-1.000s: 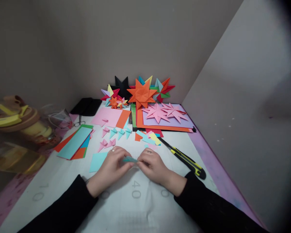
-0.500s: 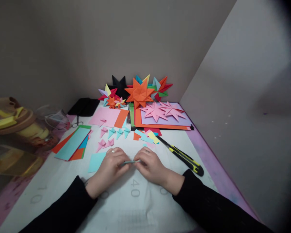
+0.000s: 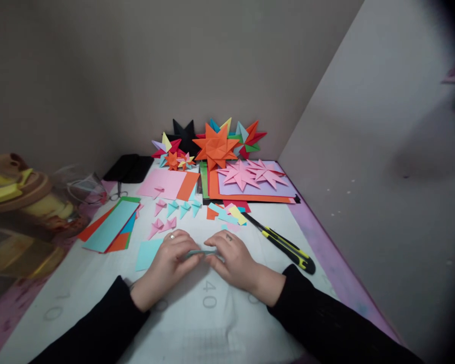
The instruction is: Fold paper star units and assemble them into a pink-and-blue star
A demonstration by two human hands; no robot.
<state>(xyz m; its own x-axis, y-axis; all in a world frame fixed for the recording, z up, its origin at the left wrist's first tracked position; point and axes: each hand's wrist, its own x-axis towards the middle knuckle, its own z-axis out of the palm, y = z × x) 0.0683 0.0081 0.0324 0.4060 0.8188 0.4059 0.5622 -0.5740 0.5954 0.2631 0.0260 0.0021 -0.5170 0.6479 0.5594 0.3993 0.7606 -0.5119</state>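
Note:
Between my hands a light blue piece of paper is seen almost edge-on, just above the white mat. My left hand pinches its left end between thumb and fingers. At the other end, the thumb and fingers of my right hand close on the same paper. Its folds are mostly hidden by the fingers. A flat light blue paper sheet lies beside my left hand. Beyond the hands sit several small folded pieces, pink ones and light blue ones.
A yellow-black utility knife lies at right, near paper scraps. Coloured paper strips, scissors and a blurred jar are at left. Folded paper stars and stacked sheets are at the back.
The fingers of my right hand have spread slightly along the paper, and more of it shows between the hands. The whole view has shifted a little.

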